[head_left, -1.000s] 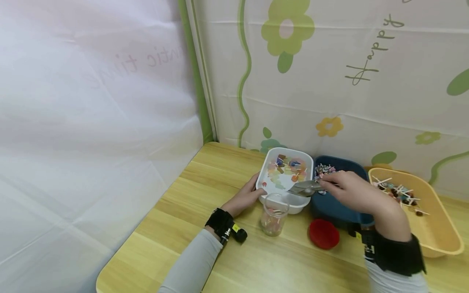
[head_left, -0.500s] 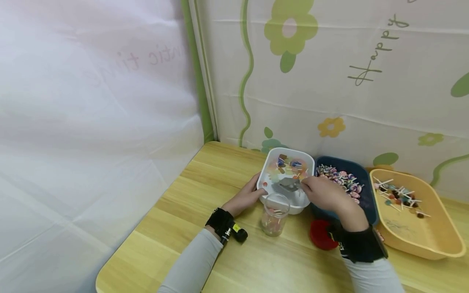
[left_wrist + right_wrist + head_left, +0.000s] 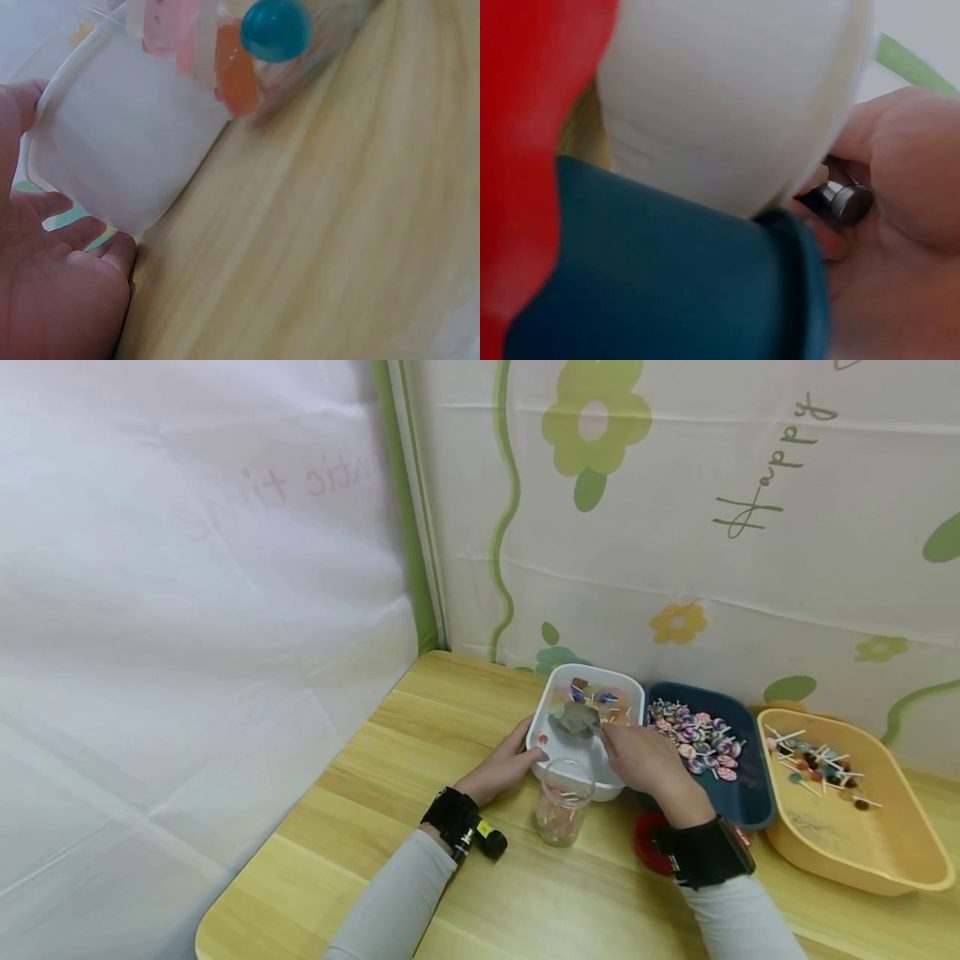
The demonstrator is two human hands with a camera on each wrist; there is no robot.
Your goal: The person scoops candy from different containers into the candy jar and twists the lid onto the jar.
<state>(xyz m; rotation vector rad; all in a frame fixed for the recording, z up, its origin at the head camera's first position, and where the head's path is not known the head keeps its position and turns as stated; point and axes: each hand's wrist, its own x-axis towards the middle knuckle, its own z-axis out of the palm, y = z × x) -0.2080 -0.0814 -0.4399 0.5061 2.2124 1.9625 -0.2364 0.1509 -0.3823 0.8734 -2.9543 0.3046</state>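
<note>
My left hand (image 3: 498, 764) holds the left side of a white plastic bin (image 3: 540, 766), thumb over the rim; the left wrist view shows fingers (image 3: 82, 232) against its outer wall. Wrapped jelly-like candies and lollipops (image 3: 588, 695) lie toward the bin's far end. My right hand (image 3: 651, 764) grips the handle of a metal scoop (image 3: 577, 720), whose blade is inside the bin over the candies. In the right wrist view the handle's end (image 3: 851, 204) shows in the curled palm. A clear plastic jar (image 3: 561, 814), partly filled with candies, stands in front of the bin.
Right of the white bin stands a dark blue bin (image 3: 750, 806) with swirl lollipops (image 3: 701, 739). Beyond it is a yellow bin (image 3: 892, 839) with ball lollipops (image 3: 821, 764). A red lid or dish (image 3: 651, 843) lies partly under the right wrist. Printed curtain (image 3: 600, 560) hangs behind the table.
My right hand has moved left from above the blue bin to the white bin's right side. The scoop has travelled left and farther in, toward the candies. My left hand stays put.
</note>
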